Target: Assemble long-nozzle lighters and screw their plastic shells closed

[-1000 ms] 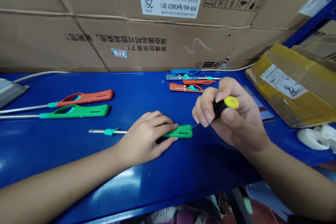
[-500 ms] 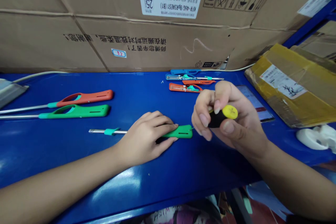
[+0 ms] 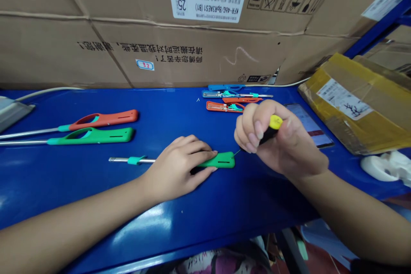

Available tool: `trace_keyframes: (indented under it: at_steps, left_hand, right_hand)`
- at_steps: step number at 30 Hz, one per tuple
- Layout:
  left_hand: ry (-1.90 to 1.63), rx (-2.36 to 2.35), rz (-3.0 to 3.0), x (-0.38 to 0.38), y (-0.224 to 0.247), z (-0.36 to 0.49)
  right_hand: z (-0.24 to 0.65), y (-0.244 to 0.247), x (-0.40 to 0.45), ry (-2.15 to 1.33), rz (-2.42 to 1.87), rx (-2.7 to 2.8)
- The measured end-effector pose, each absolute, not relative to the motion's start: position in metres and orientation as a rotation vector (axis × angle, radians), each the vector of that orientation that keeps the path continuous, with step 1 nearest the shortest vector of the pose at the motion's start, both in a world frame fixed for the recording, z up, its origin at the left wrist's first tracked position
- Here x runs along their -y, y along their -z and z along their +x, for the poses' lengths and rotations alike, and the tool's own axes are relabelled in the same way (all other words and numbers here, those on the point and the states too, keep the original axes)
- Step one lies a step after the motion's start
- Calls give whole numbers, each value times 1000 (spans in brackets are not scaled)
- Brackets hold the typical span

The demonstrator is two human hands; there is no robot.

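Under my left hand [image 3: 183, 165], a green gas lighter [image 3: 221, 160] lies flat on the blue table, its fingers and thumb gripping the handle's middle. The lighter's metal tube points left, with a loose-looking teal collar [image 3: 136, 160] partway along it. My right hand [image 3: 272, 137] is closed around a screwdriver [image 3: 274, 124] with a black and yellow handle. Its thin shaft slants down to the left, and the tip meets the hole near the rounded end of the green handle. Most of the screwdriver's grip is hidden by my fingers.
An orange lighter [image 3: 105, 119] and another green lighter [image 3: 96, 136] lie at the left. Opened lighter halves [image 3: 221, 106] with exposed parts sit at the back. A phone [image 3: 310, 126], a taped yellow-brown box [image 3: 356, 102] and a white object [image 3: 385, 166] are at right. Cardboard [image 3: 128, 30] stands behind.
My right hand has rolled around the screwdriver handle, which now tilts more steeply with its yellow end higher and farther left. The left hand and the green lighter stay in place.
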State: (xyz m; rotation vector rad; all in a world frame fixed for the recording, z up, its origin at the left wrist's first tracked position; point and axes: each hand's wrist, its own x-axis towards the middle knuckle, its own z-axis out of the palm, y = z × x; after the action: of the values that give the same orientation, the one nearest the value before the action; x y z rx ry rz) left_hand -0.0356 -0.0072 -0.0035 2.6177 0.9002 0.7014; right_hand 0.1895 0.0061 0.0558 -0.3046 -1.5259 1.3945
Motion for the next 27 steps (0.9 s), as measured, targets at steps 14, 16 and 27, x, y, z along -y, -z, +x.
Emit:
trace_keyframes:
  at_steps: [14, 16, 27]
  left_hand:
    - [-698, -903, 2619, 7, 3, -35]
    - [-702, -901, 2624, 7, 3, -35]
    - [-706, -898, 2618, 6, 2, -36]
  right_hand:
    - [189, -57, -2, -1423, -245, 1615]
    - [188, -57, 0, -1429, -230, 1640]
    - [185, -52, -3, -1407, -319, 1589]
